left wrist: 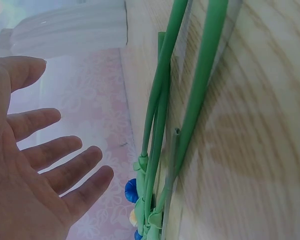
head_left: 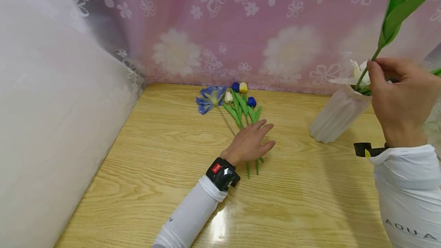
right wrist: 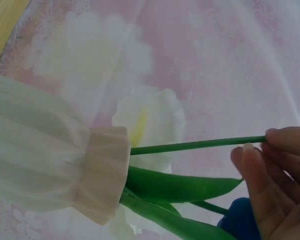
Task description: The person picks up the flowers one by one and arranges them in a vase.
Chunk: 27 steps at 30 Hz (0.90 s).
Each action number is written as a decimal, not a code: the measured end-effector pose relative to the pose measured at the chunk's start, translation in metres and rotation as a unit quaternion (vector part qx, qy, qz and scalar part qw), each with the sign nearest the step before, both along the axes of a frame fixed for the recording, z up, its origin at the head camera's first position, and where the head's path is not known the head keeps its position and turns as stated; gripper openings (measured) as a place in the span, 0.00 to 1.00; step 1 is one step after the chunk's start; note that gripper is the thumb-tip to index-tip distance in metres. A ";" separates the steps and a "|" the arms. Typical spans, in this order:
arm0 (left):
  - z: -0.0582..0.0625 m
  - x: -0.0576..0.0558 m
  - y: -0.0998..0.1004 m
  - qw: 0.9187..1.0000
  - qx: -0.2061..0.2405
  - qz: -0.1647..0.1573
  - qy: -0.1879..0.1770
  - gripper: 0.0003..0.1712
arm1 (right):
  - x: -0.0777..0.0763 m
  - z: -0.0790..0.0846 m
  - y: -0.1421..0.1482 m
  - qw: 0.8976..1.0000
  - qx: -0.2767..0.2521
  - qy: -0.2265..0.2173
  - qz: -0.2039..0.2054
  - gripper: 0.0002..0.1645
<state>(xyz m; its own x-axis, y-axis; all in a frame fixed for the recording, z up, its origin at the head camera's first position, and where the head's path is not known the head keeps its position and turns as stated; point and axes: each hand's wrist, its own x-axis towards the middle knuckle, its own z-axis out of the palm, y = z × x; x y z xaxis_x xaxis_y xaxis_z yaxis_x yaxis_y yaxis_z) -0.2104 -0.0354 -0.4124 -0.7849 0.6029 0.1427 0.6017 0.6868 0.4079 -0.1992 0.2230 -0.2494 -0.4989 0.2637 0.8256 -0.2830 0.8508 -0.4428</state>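
Observation:
My right hand pinches a green artificial flower stem between thumb and fingers, just above the mouth of the white ribbed vase. The stem's lower end goes into the vase; its long leaves rise to the top of the head view, where the bloom is cut off. A white ruffled flower and a blue bud also show by the vase mouth. Fingers spread, my left hand hovers over the stems of the artificial tulips lying on the table, holding nothing.
Beside the tulips, a blue ruffled flower lies on the wood-grain table. A pink floral curtain hangs along the table's back edge, and a white sheet borders the left side.

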 end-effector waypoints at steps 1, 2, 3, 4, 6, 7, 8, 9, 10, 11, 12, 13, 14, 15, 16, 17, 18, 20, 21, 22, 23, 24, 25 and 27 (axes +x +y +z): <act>0.000 0.000 0.000 1.000 -0.001 0.000 -0.001 0.32 | 0.000 0.001 0.000 1.000 0.007 -0.011 -0.008 0.20; -0.001 0.000 0.000 1.000 -0.002 0.001 -0.002 0.32 | -0.001 0.001 0.001 1.000 0.016 -0.022 -0.016 0.21; -0.001 0.000 0.000 1.000 -0.004 0.001 -0.003 0.32 | -0.001 0.002 0.001 0.999 0.022 -0.034 -0.023 0.22; -0.001 0.000 0.000 1.000 -0.005 0.001 -0.003 0.32 | -0.001 0.003 0.002 0.998 0.022 -0.045 -0.031 0.22; -0.001 0.000 0.000 1.000 -0.006 0.002 -0.002 0.32 | -0.001 0.004 0.003 0.996 0.015 -0.075 -0.042 0.24; 0.000 0.000 0.000 1.000 -0.006 0.003 -0.001 0.32 | -0.001 0.005 0.004 0.995 0.009 -0.089 -0.046 0.24; 0.000 0.000 0.000 1.000 -0.005 0.003 -0.001 0.32 | -0.001 0.006 0.005 0.993 0.002 -0.104 -0.049 0.25; 0.000 0.000 0.000 1.000 -0.004 0.003 0.000 0.32 | -0.001 0.007 0.006 0.991 -0.006 -0.120 -0.049 0.26; 0.001 0.000 -0.001 1.000 -0.003 0.004 0.001 0.32 | -0.001 0.008 0.007 0.989 -0.011 -0.136 -0.049 0.26; 0.001 0.000 -0.001 1.000 -0.002 0.005 0.002 0.32 | -0.001 0.009 0.008 0.988 -0.011 -0.147 -0.047 0.26; 0.001 0.000 -0.001 1.000 -0.002 0.005 0.002 0.32 | -0.002 0.010 0.009 0.986 -0.009 -0.159 -0.046 0.27; 0.001 0.000 -0.001 1.000 -0.002 0.005 0.002 0.31 | -0.002 0.011 0.010 0.985 -0.007 -0.169 -0.045 0.27; 0.000 0.000 0.000 1.000 -0.002 0.005 0.002 0.31 | -0.002 0.012 0.012 0.983 -0.005 -0.181 -0.042 0.27; 0.000 0.000 0.000 1.000 -0.002 0.005 0.001 0.31 | -0.002 0.013 0.013 0.980 -0.004 -0.193 -0.041 0.28; 0.000 -0.001 0.000 1.000 -0.002 0.005 0.000 0.31 | -0.002 0.013 0.014 0.978 -0.002 -0.206 -0.041 0.28; 0.000 -0.001 0.000 1.000 -0.003 0.005 -0.001 0.31 | -0.003 0.014 0.016 0.976 0.000 -0.216 -0.040 0.29; 0.000 -0.001 0.000 1.000 -0.003 0.005 -0.002 0.31 | -0.003 0.014 0.018 0.973 -0.001 -0.226 -0.037 0.29; 0.000 -0.001 0.000 1.000 -0.004 0.005 -0.001 0.31 | -0.002 0.012 0.020 0.971 0.000 -0.239 -0.029 0.29; 0.000 -0.001 0.001 1.000 -0.004 0.005 -0.001 0.31 | -0.002 0.011 0.021 0.971 -0.001 -0.239 -0.026 0.28; 0.000 -0.001 0.001 1.000 -0.005 0.006 0.000 0.31 | -0.001 0.010 0.021 0.972 -0.005 -0.236 -0.022 0.27; 0.000 -0.001 0.001 1.000 -0.005 0.006 0.001 0.31 | 0.000 0.008 0.020 0.974 -0.012 -0.226 -0.016 0.22; 0.000 -0.002 0.001 1.000 -0.006 0.006 0.003 0.31 | 0.001 0.006 0.020 0.977 -0.020 -0.213 -0.009 0.17; 0.000 -0.002 0.001 1.000 -0.007 0.006 0.004 0.31 | 0.002 0.004 0.019 0.979 -0.029 -0.203 -0.002 0.13; 0.000 -0.002 0.001 1.000 -0.007 0.006 0.005 0.31 | 0.003 -0.001 0.018 0.984 -0.043 -0.174 0.011 0.08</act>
